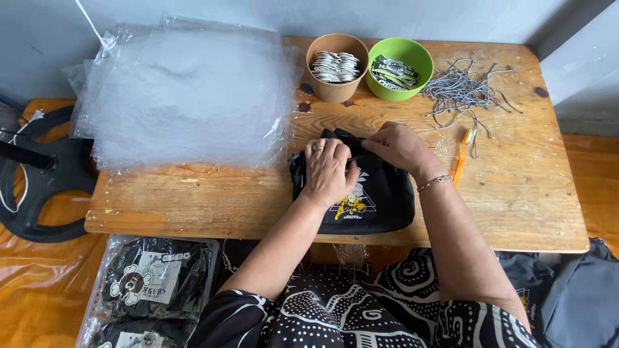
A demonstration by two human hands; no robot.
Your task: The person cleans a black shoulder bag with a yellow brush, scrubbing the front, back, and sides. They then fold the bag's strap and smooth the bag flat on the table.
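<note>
A folded black garment (380, 200) with a yellow and white print lies on the wooden table (516, 200) near its front edge. My left hand (327, 171), with a ring on one finger, presses down on the garment's upper left part. My right hand (401, 147), a bracelet at the wrist, pinches the fabric at the garment's top edge. The two hands almost meet at that edge. What the fingertips hold there is hidden.
A stack of clear plastic bags (187, 96) covers the table's left. At the back stand a brown cup of tags (336, 67), a green bowl of labels (400, 67) and a pile of cords (461, 90). An orange pen (460, 161) lies right. Bagged black garments (151, 283) sit below left.
</note>
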